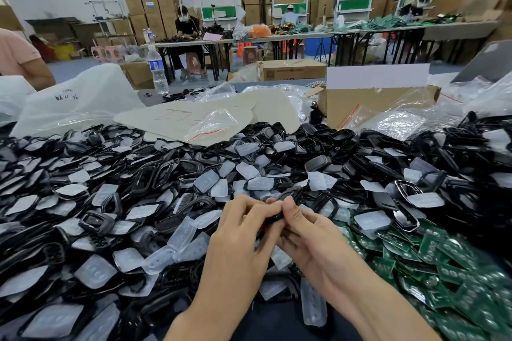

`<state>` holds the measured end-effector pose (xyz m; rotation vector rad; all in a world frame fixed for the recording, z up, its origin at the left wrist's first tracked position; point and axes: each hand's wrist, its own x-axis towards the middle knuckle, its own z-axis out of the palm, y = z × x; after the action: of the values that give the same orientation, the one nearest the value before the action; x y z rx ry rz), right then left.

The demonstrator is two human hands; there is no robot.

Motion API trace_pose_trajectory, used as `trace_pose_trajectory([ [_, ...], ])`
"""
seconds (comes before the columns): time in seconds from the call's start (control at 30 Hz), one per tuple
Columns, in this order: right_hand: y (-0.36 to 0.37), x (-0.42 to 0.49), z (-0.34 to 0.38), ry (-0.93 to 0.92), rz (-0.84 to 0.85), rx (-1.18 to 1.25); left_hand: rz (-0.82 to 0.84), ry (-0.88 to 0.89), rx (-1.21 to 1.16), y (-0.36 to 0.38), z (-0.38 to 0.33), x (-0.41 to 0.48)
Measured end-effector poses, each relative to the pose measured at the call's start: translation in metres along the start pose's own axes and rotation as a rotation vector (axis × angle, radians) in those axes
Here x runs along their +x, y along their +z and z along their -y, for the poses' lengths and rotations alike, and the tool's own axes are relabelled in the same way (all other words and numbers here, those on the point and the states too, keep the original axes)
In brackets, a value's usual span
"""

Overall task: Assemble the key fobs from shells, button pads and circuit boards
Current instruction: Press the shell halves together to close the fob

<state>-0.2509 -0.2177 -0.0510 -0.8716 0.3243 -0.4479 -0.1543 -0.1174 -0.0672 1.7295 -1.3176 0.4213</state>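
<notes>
Pinching a small black fob shell point(286, 195) between them, the left hand point(243, 232) and the right hand point(310, 232) meet at the near middle. The fingers of both curl round the piece and the thumbs press on top. Most of it is hidden by the fingers, and only a dark, glossy, curved rim shows past the fingertips.

All around lies a deep heap of loose shells point(110, 174), hard black plastic frames with rounded corners and open centres. Mixed through them are button pads point(188, 232), soft-looking, milky, translucent slabs with small raised domes. At the near right spreads a drift of green circuit boards point(443, 257), flat and dotted with pale round contacts.

Farther off sit a crinkled clear plastic bag point(74, 97), a flat beige sheet point(194, 116), an open cardboard box point(360, 102) and a ribbed water bottle point(158, 69).
</notes>
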Motion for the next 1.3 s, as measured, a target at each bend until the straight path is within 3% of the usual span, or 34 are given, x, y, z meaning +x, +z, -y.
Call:
trace_pose_trajectory([
  [0.37,0.008,-0.001,0.0,0.058,-0.116,0.222,-0.07,0.03,0.03,0.005,-0.005,0.001],
  [0.93,0.005,0.0,-0.002,0.073,-0.079,0.246,-0.079,0.099,0.079,0.006,-0.001,0.002],
  [1.07,0.003,0.0,0.002,0.034,-0.05,0.187,-0.024,-0.111,-0.134,0.001,-0.007,0.003],
  [1.2,-0.001,0.0,0.008,-0.012,0.003,0.118,0.06,-0.516,-0.637,-0.006,-0.011,0.007],
  [1.3,-0.001,0.001,0.008,-0.007,0.031,0.037,0.153,-0.722,-0.985,-0.007,-0.013,0.014],
])
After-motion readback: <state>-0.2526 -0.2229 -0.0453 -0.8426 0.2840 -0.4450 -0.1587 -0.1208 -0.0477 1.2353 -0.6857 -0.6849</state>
